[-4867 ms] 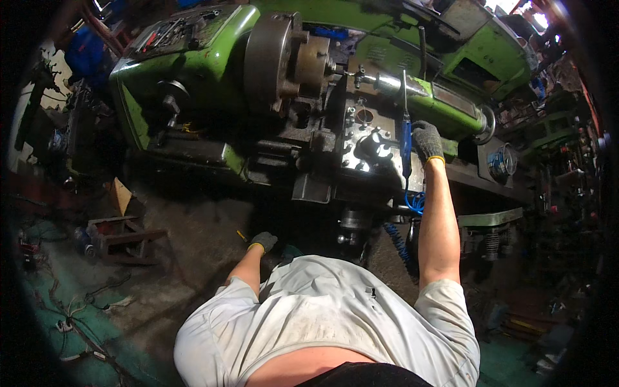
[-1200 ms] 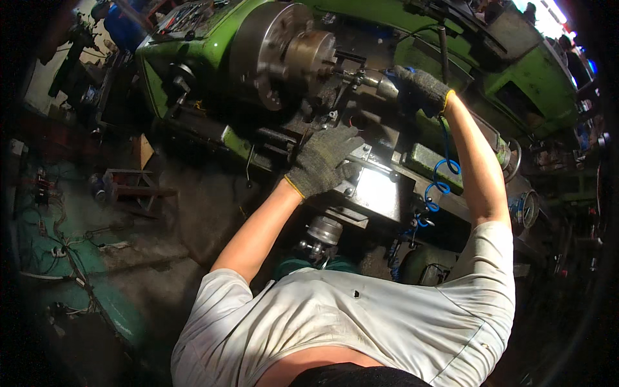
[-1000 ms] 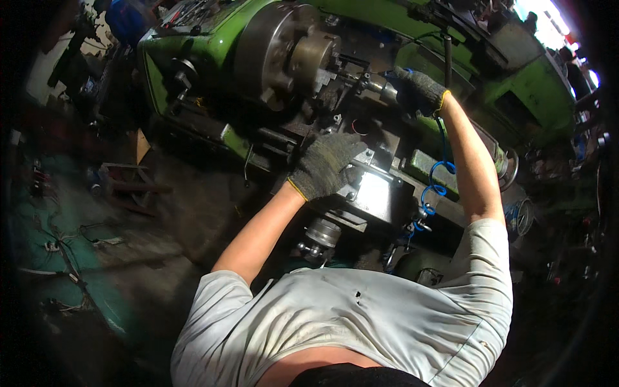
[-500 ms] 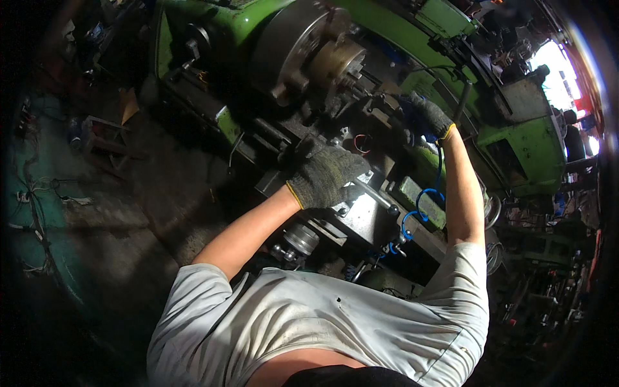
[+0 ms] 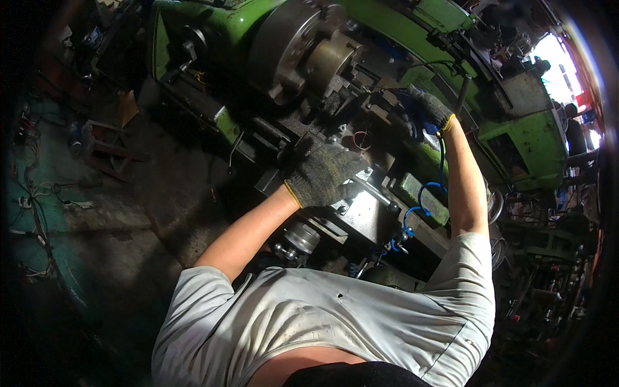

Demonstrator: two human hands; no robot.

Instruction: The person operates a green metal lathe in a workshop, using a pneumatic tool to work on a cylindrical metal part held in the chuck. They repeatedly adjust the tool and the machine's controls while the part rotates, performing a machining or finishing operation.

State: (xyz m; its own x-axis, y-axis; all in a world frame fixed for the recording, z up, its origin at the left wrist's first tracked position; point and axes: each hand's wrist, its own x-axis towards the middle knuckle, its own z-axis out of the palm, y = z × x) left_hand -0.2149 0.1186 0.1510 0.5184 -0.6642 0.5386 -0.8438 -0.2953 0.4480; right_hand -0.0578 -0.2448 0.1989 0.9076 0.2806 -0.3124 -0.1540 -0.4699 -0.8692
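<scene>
In a grey knit work glove with a yellow cuff, my left hand (image 5: 322, 175) lies over the lathe's carriage. Its thumb and fingers are apart beside a metal lever (image 5: 377, 195), which angles out from under the glove. My gloved right hand (image 5: 431, 109) is farther forward and to the right, closed round a dark blue air gun (image 5: 407, 103), mostly hidden by the glove and shadow. A blue coiled hose (image 5: 422, 193) hangs below that hand. Left of the air gun, the big lathe chuck (image 5: 284, 55) grips a brownish round workpiece (image 5: 330, 64).
The green lathe body (image 5: 222, 29) stretches across the far side. A bright metal plate (image 5: 362, 216) lies below the lever. Near my body is a round metal handwheel hub (image 5: 302, 237). Cables (image 5: 39, 219) run along the floor at left, near a small metal frame (image 5: 111, 151).
The chuck and workpiece, blurred earlier, now look sharper, with the jaws in a different position. My right hand has shifted slightly left; my left hand stays almost in place.
</scene>
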